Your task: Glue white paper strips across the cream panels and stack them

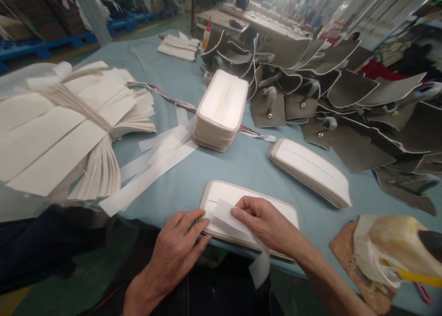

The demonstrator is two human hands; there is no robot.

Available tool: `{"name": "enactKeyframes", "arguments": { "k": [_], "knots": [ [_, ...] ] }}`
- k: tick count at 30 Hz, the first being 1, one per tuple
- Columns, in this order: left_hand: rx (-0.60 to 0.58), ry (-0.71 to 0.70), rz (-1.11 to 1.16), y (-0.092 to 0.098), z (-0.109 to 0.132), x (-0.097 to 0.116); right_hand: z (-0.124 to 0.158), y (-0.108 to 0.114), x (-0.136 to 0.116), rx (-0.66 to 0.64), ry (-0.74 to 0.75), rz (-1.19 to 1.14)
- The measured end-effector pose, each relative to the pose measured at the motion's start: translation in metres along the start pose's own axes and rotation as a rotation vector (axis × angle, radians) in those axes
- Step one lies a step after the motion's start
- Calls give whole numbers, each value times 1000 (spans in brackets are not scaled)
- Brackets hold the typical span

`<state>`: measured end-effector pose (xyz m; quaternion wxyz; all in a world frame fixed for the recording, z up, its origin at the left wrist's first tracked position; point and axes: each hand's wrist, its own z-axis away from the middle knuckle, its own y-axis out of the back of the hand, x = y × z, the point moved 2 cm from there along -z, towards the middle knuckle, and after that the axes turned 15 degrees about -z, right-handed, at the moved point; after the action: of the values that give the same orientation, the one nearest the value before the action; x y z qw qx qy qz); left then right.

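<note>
Strip (pixel 225 213): clamped in right grip (pixel 264 219), seemingly not yet laid.
Panel (pixel 288 211): left grip (pixel 177 240) touching, fingers apart.
Loose strips (pixel 155 177): left, seemingly unused.

Blue-covered table (pixel 165 187), three stacks of white panels (pixel 285 208), pale strips (pixel 162 156), bundled cream pieces (pixel 58 136), grey-brown panels (pixel 362 143), wooden board (pixel 341 247)

Hazy glare above; edges blurred.
</note>
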<state>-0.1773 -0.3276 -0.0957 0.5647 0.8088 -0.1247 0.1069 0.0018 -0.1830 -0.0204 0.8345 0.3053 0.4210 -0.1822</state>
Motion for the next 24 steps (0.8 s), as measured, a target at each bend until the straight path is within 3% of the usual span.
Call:
{"name": "enactKeyframes", "arguments": {
  "k": [5, 11, 16, 24],
  "knots": [
    [29, -46, -31, -4, -2, 4, -20, -4, -10, -13, -12, 132],
    [29, 15, -12, -9, 0, 4, -31, -9, -12, 55, -57, 296],
    [2, 76, 34, -10, 1, 3, -34, -12, -14, 27, -86, 319],
    [42, 40, -1, -9, 1, 4, -38, -15, -17, 44, -116, 364]
  ]
}}
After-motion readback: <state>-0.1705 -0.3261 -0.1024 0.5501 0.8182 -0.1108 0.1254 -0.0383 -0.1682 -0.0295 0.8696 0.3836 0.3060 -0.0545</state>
